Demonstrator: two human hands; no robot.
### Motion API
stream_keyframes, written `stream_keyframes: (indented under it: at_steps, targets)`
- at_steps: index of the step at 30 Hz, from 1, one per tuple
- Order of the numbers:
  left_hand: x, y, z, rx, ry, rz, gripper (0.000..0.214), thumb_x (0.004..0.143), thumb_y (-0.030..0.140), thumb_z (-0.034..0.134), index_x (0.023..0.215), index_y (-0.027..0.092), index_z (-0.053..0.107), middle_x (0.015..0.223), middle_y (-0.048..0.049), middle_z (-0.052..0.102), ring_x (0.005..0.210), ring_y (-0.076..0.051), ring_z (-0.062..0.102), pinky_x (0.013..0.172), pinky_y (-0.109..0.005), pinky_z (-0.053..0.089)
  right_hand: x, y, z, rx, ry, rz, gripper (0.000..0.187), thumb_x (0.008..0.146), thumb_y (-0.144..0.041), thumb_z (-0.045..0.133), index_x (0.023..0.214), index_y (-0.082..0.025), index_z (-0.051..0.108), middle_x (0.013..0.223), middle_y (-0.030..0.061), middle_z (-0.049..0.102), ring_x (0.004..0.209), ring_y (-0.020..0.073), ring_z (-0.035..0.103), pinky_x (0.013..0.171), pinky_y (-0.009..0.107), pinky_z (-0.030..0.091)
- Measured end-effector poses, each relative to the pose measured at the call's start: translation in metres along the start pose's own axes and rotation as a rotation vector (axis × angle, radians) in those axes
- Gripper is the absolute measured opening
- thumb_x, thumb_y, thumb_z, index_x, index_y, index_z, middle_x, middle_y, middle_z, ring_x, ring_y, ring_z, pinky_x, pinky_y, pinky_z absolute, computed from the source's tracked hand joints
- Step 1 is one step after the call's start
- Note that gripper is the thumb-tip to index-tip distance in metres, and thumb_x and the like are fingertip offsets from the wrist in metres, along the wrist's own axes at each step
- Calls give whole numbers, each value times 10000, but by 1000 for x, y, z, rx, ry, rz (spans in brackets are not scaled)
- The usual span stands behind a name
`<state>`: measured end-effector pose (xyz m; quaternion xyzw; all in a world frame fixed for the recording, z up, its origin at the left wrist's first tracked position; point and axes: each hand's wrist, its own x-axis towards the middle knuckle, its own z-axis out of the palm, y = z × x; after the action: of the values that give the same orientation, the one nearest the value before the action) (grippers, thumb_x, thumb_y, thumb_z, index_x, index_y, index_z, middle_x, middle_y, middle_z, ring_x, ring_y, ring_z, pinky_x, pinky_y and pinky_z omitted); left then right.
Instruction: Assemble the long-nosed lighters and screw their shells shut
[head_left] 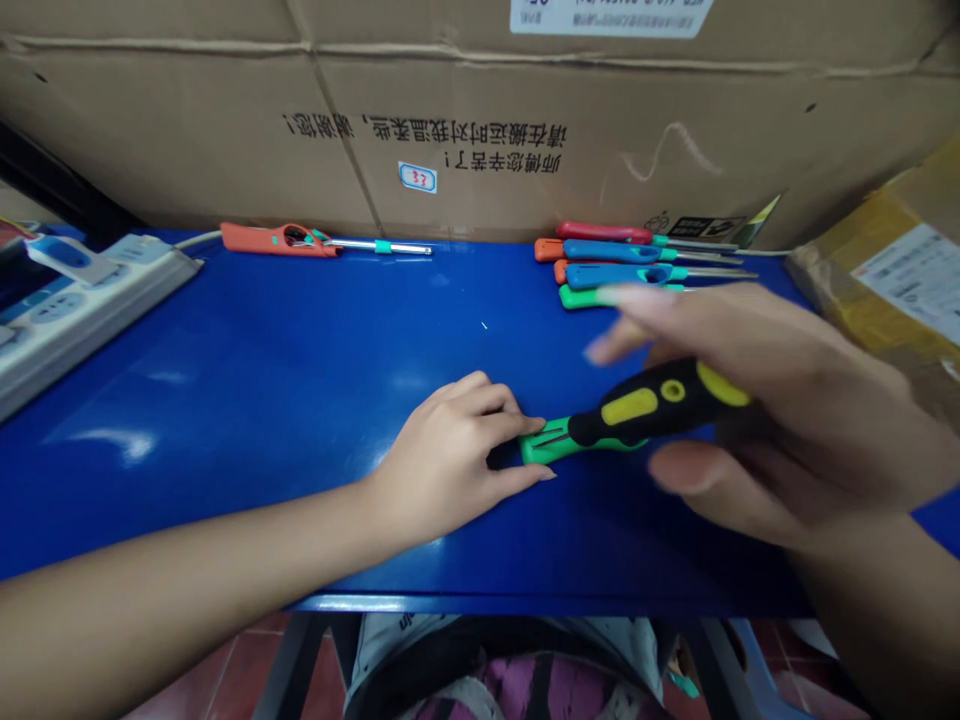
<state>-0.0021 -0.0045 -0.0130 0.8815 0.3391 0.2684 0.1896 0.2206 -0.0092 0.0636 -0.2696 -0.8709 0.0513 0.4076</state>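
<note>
A black-and-yellow tool with a green end lies across the space between the person's two hands, held just above the blue worktop, its tip pointing toward the left hand. The right hand is blurred, but it closes around the thicker yellow-capped end, with the thumb below the grip and the fingers reaching over it. The left hand rests low over the worktop, loosely curved rather than clenched, with the index finger and thumb on either side of the green end and touching it. Toward the far edge of the worktop, a row of long-shafted tools with red, orange, blue and green handles lies beyond the right hand, the green-handled one nearest to its fingers. Further left along the same edge lies an orange-handled tool with a metal shaft. A white power strip sits at the worktop's left side, well apart from both hands. A large cardboard box stands along the far edge, and a taped parcel with a white label sits at the far right corner.
</note>
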Motion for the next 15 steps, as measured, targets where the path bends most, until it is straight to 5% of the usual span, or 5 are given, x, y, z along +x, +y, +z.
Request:
stream_keyframes:
  at_steps: [2,3,7,12,15]
  targets:
    - [0,0,-1,4,-3,-2,268,873,405,754,1005,171,755,921,-66,690,838,-213,585,772,-380,512,-1,0,0,110,-23,42,458,1017,-259,419,1463,-339,485,1554,-45,500,1253,238,635,1114,432,505]
    - [0,1,-1,8,-2,-1,276,871,407,756,1016,172,755,930,-68,692,847,-217,587,779,-385,512,-1,0,0,132,-69,89,523,992,-145,412,1472,-343,469,1570,-56,479,1230,209,653,1114,405,510]
    - [1,1,-1,0,-10,-4,268,891,386,735,1046,168,753,938,-72,690,867,-227,590,786,-390,513,1,0,-1,-44,-72,-76,357,932,-252,677,1277,-196,610,994,16,780,843,166,733,780,263,628]
    - [1,1,0,17,4,5,268,885,406,741,1026,179,756,920,-67,689,836,-215,583,764,-377,510,1,-1,3,141,-31,2,561,938,-131,530,1474,-280,452,1478,-19,586,1203,190,659,1026,346,548]
    - [0,0,1,5,19,9,268,895,396,730,1046,175,748,940,-68,695,865,-221,601,794,-387,522,2,-3,3,58,-37,-20,440,891,-150,660,1314,-263,614,1195,-12,745,942,177,735,812,292,618]
